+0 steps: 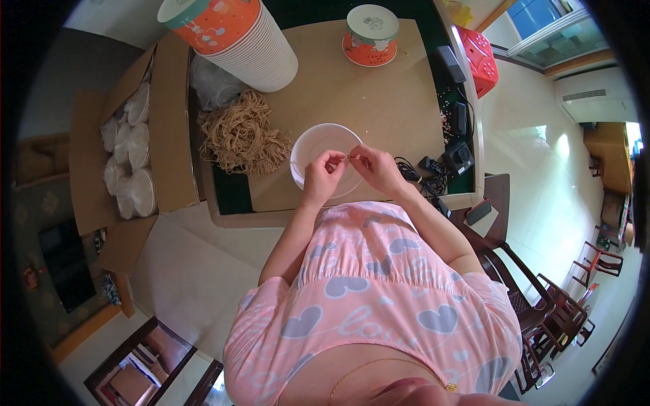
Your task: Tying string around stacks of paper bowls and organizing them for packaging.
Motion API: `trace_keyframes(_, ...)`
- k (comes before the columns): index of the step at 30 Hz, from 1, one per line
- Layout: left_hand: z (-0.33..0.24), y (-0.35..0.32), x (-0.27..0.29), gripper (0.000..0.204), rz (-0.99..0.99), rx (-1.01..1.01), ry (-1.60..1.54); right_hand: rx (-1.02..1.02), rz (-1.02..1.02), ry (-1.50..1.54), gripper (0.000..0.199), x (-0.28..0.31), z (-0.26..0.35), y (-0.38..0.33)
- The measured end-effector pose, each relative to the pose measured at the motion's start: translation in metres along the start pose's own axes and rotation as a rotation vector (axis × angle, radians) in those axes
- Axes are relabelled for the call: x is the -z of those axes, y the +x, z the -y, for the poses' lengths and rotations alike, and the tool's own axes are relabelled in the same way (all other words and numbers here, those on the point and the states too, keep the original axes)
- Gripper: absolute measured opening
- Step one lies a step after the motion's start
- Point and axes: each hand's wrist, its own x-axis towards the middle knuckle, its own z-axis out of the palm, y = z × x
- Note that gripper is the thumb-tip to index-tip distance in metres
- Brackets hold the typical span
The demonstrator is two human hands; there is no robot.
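My left hand [325, 174] and my right hand [378, 169] meet over a white paper tub [313, 143], whose round open mouth faces up near the table's front edge. Both have thumb and fingers pinched together, fingertips nearly touching. Something thin seems to lie between them, too small to make out. Left of the tub is a tangled heap of tan cord [245, 135]. A tall leaning stack of paper tubs [247, 57], orange and green on the outermost one, rises behind the cord. At the far side, one orange-printed tub [371, 46] stands upside down, its white base up.
A brown cardboard sheet [399, 101] covers much of the table. Black power adapters and coiled cables [455, 159] line the right edge. An open carton [172, 128] holding several plastic-wrapped stacks stands at left. Clear plastic [213, 84] lies behind the cord; a phone [479, 212] rests beside the table.
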Motion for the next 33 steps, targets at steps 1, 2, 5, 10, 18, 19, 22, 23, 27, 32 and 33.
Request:
trace_keyframes(1,0.000,0.000,0.000,0.012,0.001,0.000,0.000,-0.001,-0.001,0.000,0.010,0.000,0.000,0.000)
trace_keyframes(2,0.001,0.000,0.000,0.012,0.007,0.010,0.012,0.000,-0.001,-0.014,0.010,0.000,0.000,0.000)
trace_keyframes(5,0.003,0.000,0.000,0.011,0.010,0.010,0.027,0.013,-0.012,-0.046,0.011,0.001,0.001,-0.001)
trace_keyframes(10,0.001,0.001,-0.002,0.009,0.000,-0.003,0.028,0.042,-0.034,-0.053,0.012,-0.001,-0.002,-0.001)
trace_keyframes(18,-0.004,0.005,-0.006,0.008,-0.080,-0.109,0.092,0.062,-0.043,-0.095,0.015,-0.002,-0.001,0.000)
trace_keyframes(19,-0.004,0.005,-0.006,0.008,-0.080,-0.108,0.091,0.062,-0.043,-0.095,0.015,-0.001,0.001,-0.001)
trace_keyframes(22,-0.004,0.006,-0.006,0.007,-0.083,-0.090,0.082,-0.022,-0.023,-0.105,0.015,0.001,0.009,-0.001)
trace_keyframes(23,-0.003,0.006,-0.006,0.007,-0.090,-0.094,0.059,-0.033,-0.029,-0.113,0.015,0.001,0.009,-0.001)
trace_keyframes(27,0.000,0.006,-0.007,0.007,-0.093,-0.097,0.027,0.027,-0.060,-0.106,0.015,-0.002,0.003,-0.003)
trace_keyframes(32,-0.001,0.005,-0.006,0.007,-0.083,-0.091,0.031,0.120,-0.096,-0.111,0.013,-0.005,-0.004,-0.003)
trace_keyframes(33,-0.002,0.005,-0.006,0.008,-0.076,-0.085,0.033,0.117,-0.085,-0.124,0.013,-0.004,-0.002,-0.003)
